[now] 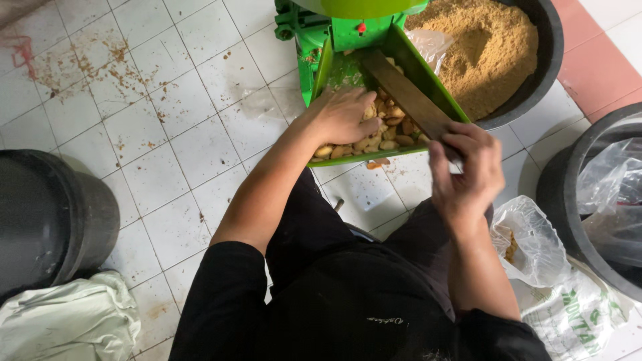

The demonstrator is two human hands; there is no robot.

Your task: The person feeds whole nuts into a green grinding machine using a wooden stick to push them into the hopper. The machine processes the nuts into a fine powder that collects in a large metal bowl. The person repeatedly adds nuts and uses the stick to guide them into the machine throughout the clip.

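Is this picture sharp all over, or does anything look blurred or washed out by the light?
Head view: soft, even daylight with faint shadows. The right hand on the wooden stick looks slightly motion-blurred, while the left hand on the nuts in the green tray is sharper. The clear bag shows mild glare.

Green chute [428, 73]: glossy painted metal. Stick [404, 93]: matt, worn wood. Floor [180, 107]: smooth white glazed tile, crumb-stained. Black tub [545, 53]: dull plastic, holding coarse tan meal [488, 47]. Bag [528, 241]: thin, crinkled clear plastic
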